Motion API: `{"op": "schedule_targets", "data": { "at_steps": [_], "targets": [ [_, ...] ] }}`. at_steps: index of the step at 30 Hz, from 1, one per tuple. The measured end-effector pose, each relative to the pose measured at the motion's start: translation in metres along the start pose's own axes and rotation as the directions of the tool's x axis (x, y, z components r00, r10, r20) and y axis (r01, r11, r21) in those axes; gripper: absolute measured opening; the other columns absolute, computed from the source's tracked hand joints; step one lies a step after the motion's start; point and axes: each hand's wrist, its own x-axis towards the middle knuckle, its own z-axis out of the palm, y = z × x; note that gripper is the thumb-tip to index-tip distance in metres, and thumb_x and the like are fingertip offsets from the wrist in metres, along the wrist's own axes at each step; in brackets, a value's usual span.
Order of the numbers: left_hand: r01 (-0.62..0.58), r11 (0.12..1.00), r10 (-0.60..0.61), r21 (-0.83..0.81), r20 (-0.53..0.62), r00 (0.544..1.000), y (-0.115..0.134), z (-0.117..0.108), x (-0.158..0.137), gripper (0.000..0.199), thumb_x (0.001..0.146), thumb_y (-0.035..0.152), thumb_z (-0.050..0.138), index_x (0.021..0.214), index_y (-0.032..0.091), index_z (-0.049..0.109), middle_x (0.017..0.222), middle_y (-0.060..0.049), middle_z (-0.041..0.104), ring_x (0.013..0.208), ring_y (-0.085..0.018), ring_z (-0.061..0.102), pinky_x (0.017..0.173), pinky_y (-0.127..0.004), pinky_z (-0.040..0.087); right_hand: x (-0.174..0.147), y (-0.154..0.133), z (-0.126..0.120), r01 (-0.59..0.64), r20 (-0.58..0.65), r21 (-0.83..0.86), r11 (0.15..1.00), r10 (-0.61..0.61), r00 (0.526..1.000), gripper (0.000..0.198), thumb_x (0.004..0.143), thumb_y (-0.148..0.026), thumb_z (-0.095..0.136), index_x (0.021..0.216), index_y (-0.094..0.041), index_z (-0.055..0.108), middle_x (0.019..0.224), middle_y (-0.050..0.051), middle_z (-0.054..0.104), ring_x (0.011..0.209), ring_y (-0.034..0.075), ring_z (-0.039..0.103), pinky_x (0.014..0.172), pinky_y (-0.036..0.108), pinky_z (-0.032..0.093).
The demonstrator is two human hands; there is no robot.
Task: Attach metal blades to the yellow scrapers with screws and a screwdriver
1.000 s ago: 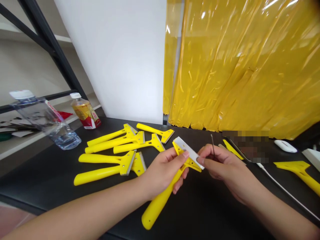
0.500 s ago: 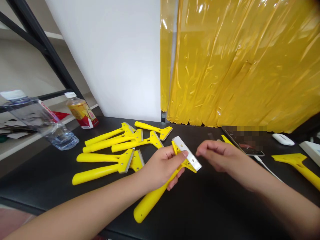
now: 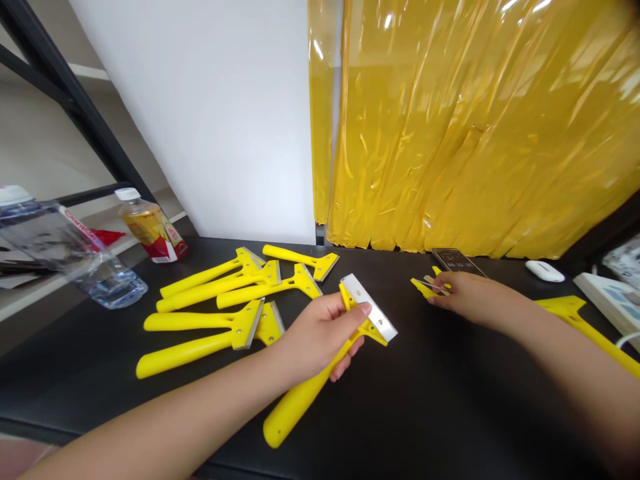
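Our left hand (image 3: 320, 333) holds a yellow scraper (image 3: 295, 413) above the black counter (image 3: 430, 420), its fingers wrapped around the neck and its thumb pressed on the pale metal plate (image 3: 377, 313) along the head. Our right hand (image 3: 473, 297) is well apart from it, near the phone (image 3: 455, 260), fingers drawn narrow at a small yellow piece (image 3: 423, 289); we cannot tell what they grip. Several other scrapers (image 3: 195, 353) lie to our left.

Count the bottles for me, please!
2. One is the clear bottle at the far left; the other is the red-and-yellow bottle behind it, to its right. No others show.
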Motion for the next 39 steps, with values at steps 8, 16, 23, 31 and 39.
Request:
{"op": "schedule_targets", "data": {
  "at_steps": [8,16,23,31,39],
  "targets": [
    [0.043,0.999,-0.043,-0.032,0.011,0.999,-0.001,0.001,0.000,0.031,0.103,0.041,0.047,0.081,0.019,0.052,0.056,0.006,0.053,0.032,-0.007,0.046,0.033,-0.017,0.035,-0.017,-0.025,-0.004,0.124,0.267,0.300,0.946,-0.208,0.941,0.041,0.083,-0.061,0.068,0.078,-0.022,0.054,0.071,-0.002,0.053,0.065,0.016,0.047,0.060,0.028,0.034],
    [0.038,0.996,-0.035,-0.086,0.032,0.999,-0.005,-0.001,0.005,0.028,0.100,0.042,0.050,0.085,0.019,0.055,0.055,0.007,0.051,0.031,-0.008,0.045,0.031,-0.017,0.035,-0.052,-0.066,-0.021,0.194,0.130,0.757,0.624,-0.434,0.892,0.041,0.097,-0.060,0.062,0.083,-0.022,0.059,0.072,-0.004,0.040,0.064,0.012,0.033,0.059,0.028,0.028],
    [0.080,0.995,-0.067,-0.063,0.175,0.982,-0.006,0.000,0.002,0.027,0.099,0.038,0.048,0.081,0.019,0.054,0.057,0.005,0.052,0.033,-0.008,0.047,0.031,-0.017,0.036,-0.064,-0.088,-0.004,0.179,0.175,0.797,0.577,-0.503,0.846,0.042,0.093,-0.056,0.070,0.076,-0.019,0.060,0.073,-0.003,0.046,0.070,0.013,0.038,0.063,0.029,0.029],
    [0.046,0.984,0.012,-0.170,0.324,0.946,-0.011,-0.009,0.006,0.030,0.101,0.043,0.044,0.090,0.018,0.056,0.061,0.003,0.055,0.035,-0.009,0.048,0.034,-0.019,0.037,-0.069,-0.098,0.002,0.347,-0.009,0.705,0.619,-0.482,0.876,0.037,0.099,-0.052,0.063,0.079,-0.022,0.059,0.074,-0.003,0.051,0.072,0.013,0.045,0.065,0.027,0.035],
    [0.034,0.995,-0.006,-0.098,0.271,0.963,-0.014,-0.005,0.005,0.028,0.096,0.044,0.064,0.091,0.020,0.051,0.064,0.007,0.054,0.036,-0.005,0.047,0.034,-0.015,0.035,-0.068,-0.105,0.015,0.244,0.014,0.820,0.518,-0.444,0.896,0.034,0.095,-0.050,0.070,0.083,-0.021,0.055,0.077,-0.004,0.051,0.072,0.013,0.044,0.064,0.027,0.036]
  ]
}}
